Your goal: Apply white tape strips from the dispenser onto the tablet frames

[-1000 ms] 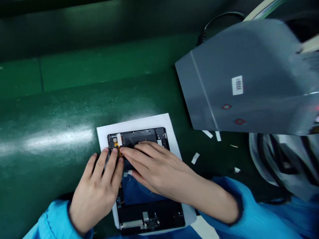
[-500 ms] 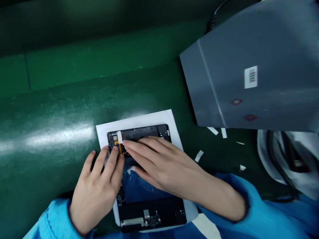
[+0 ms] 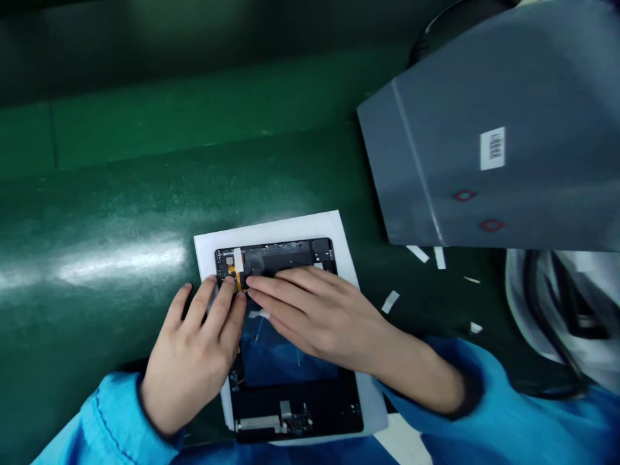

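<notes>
An opened black tablet-like device (image 3: 329,400) lies on a white sheet (image 3: 271,226), its inner parts showing. My left hand (image 3: 196,349) has its fingers spread, with fingertips at the device's left edge and on the orange flex strip (image 3: 237,280). A white tape piece (image 3: 238,259) sits across the upper end of that strip. My right hand (image 3: 317,313) reaches over the device, index fingertip beside the strip. Between its thumb side and the device a small whitish tab (image 3: 261,314) sticks out; whether the fingers grip it is unclear.
A large grey casing (image 3: 533,129) with a barcode label stands at the upper right of the green table (image 3: 121,194). White scraps (image 3: 390,301) lie below it. A white bag-like item with black cable (image 3: 527,323) is at the right.
My right fingertips have moved slightly down from the white tape, uncovering more of the orange strip. The whole view has shifted a little. My left hand stays at the device's edge.
</notes>
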`<state>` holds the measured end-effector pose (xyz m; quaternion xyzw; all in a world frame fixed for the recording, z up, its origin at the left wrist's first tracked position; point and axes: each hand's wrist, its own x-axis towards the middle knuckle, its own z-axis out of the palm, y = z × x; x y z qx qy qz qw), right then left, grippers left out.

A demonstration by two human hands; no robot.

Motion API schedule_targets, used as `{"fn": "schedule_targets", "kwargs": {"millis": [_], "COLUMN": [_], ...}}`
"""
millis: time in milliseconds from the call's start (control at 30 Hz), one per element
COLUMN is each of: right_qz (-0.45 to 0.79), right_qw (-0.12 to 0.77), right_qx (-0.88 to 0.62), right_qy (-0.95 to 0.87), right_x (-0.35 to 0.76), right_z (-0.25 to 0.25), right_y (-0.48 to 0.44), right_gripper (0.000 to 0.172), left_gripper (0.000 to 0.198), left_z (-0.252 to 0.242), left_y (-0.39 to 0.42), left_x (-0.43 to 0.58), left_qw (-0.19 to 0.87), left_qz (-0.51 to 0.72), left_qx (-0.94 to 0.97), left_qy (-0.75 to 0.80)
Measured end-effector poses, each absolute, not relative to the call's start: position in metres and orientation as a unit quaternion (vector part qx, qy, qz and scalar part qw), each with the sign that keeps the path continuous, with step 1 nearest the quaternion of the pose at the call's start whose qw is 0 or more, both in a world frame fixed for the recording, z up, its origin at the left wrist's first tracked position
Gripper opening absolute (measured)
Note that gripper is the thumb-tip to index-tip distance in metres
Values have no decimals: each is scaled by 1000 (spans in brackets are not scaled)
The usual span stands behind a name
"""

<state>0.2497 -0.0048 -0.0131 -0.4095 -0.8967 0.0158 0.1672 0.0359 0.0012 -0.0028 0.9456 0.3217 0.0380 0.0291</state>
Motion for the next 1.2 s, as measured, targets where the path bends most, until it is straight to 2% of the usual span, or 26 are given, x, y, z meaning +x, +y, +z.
{"fn": "schedule_targets", "kwargs": {"millis": [833, 1200], "right_qz": [25, 31], "right_qw": [125, 125], "right_qx": [-402, -411], "right_qy": [-907, -903], "right_x": [245, 240], "right_z": [-8, -12], "right_y": [-13, -7], "right_gripper": [30, 29], "left_gripper": [38, 39], "left_z": [-2, -2], "left_y": [2, 3], "left_x": [34, 36], "left_qw": [26, 25], "left_qz": [32, 34], "left_qx": [947, 947], "left_qy": [317, 319]}}
